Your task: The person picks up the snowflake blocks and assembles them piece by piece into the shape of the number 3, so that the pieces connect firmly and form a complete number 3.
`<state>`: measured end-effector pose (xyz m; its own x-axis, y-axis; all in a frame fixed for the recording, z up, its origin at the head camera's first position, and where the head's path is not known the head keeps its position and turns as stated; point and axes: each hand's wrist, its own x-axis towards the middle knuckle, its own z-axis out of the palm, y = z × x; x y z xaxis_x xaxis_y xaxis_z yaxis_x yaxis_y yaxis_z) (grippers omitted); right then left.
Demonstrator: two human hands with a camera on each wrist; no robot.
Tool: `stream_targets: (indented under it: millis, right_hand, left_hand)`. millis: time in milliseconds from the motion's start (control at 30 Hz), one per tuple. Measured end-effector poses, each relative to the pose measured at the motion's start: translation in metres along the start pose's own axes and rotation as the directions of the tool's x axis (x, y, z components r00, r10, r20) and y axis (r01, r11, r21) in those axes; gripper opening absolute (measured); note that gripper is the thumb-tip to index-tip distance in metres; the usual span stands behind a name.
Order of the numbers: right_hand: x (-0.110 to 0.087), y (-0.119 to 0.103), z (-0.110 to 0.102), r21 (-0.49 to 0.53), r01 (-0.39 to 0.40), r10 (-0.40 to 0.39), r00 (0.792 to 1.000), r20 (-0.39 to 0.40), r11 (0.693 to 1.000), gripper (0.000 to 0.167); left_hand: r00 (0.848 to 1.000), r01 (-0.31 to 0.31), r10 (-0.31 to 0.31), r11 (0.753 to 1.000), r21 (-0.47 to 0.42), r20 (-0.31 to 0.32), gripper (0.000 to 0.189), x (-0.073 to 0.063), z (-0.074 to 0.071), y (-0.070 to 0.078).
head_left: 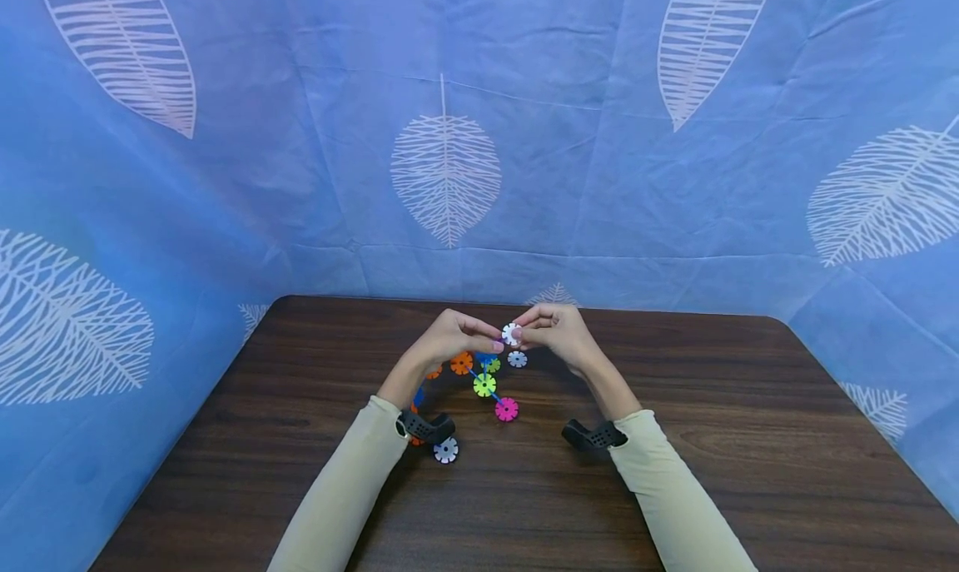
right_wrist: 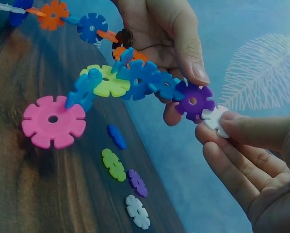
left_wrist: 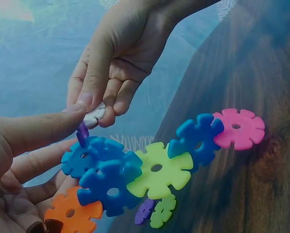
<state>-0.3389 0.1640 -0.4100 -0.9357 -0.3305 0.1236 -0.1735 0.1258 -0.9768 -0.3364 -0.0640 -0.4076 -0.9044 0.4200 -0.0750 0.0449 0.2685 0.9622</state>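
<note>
Two-handed pinch on a chain of notched plastic discs

So, closest in: pale sleeves on both forearms, the left one (head_left: 345, 480) and the right one (head_left: 678, 489), with a black wristband on each side, left (head_left: 425, 428) and right (head_left: 592, 435). A white end disc (head_left: 446, 450) sits just beside the left wristband, on the table.

Bit further out there's a pink disc (head_left: 506, 410), linked through a blue one to a yellow-green disc (head_left: 484, 385). That's one branch of the chain (right_wrist: 137, 80), which is mostly blue and orange past that and runs up to the left hand (head_left: 455, 339).

Now the hands, which meet over the far half of the table. Left thumb and fingers are narrowed onto a purple disc (right_wrist: 195, 100) at the chain's tip. The right hand (head_left: 558, 335) pinches a small white disc (right_wrist: 215, 120) between thumb and index, edge against the purple one. Can't tell if the slots are actually locked.

Lying loose near there: a blue piece (right_wrist: 117, 137), a green disc (right_wrist: 114, 165), a small purple piece (right_wrist: 137, 182) and a spare white disc (right_wrist: 137, 212).

Under it all, a dark wood-grain table (head_left: 524, 505); behind, blue cloth (head_left: 569, 181) with white leaf prints (head_left: 445, 172).
</note>
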Motion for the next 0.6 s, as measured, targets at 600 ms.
stream_targets:
  millis: [600]
  right_hand:
    - [-0.0021, 0.0, -0.0036, -0.032, 0.029, -0.027, 0.999, 0.044, 0.999, 0.02]
  left_hand:
    - [1.0, 0.003, -0.003, 1.0, 0.011, 0.003, 0.026, 0.0004, 0.004, -0.0003]
